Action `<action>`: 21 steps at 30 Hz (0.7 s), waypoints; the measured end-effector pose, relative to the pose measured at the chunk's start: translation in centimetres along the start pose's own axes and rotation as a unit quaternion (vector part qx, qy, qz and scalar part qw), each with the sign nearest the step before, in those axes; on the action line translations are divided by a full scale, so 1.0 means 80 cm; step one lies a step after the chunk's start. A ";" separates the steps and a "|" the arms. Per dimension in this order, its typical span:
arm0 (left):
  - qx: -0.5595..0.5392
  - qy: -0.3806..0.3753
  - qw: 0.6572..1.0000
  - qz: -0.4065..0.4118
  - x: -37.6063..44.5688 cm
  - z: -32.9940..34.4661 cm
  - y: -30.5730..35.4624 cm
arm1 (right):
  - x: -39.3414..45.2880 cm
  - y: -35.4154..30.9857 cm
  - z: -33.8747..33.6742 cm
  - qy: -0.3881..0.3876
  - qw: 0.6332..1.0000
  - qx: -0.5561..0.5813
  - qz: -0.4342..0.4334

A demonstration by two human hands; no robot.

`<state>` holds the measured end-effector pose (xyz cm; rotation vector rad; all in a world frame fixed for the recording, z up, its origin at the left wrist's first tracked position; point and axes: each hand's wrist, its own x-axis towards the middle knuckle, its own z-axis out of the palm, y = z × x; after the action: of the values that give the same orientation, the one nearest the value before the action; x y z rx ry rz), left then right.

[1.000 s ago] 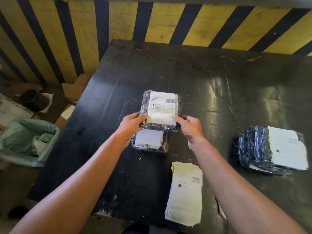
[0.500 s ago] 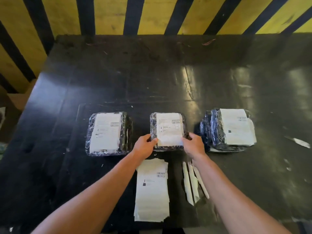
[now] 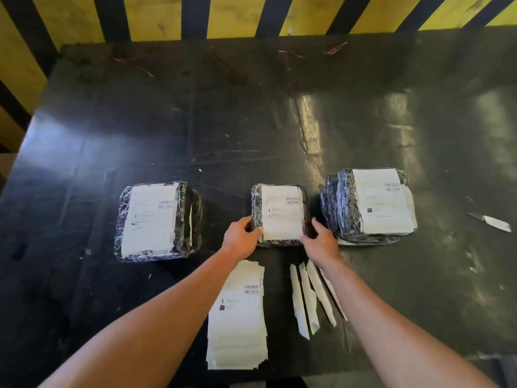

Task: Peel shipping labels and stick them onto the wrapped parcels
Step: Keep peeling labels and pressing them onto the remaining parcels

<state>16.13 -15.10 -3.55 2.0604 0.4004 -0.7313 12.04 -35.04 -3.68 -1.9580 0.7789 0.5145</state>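
A black table [image 3: 251,130] is spread with three labelled parcels; the middle parcel [image 3: 279,214] is gripped at its near corners by the left hand [image 3: 240,239] and right hand [image 3: 321,242], seemingly to line it up, while spare labels [image 3: 237,317] and peeled strips [image 3: 307,298] are kept within reach

The desk [image 3: 251,121] is black and glossy — scuffed, scratched. The parcels [image 3: 158,221] wear crinkled, shiny clear plastic film over dark contents; their labels [image 3: 282,212] and the label stack [image 3: 237,317] are matt white paper.
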 end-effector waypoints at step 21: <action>-0.016 0.073 0.995 -0.062 -0.165 -0.046 -0.193 | -0.158 0.060 0.125 -0.026 0.998 -0.052 -0.003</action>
<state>-1.02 -3.54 -3.50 2.0793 0.6244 -0.6436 -0.67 -24.06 -3.35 -2.0339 0.7263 0.6106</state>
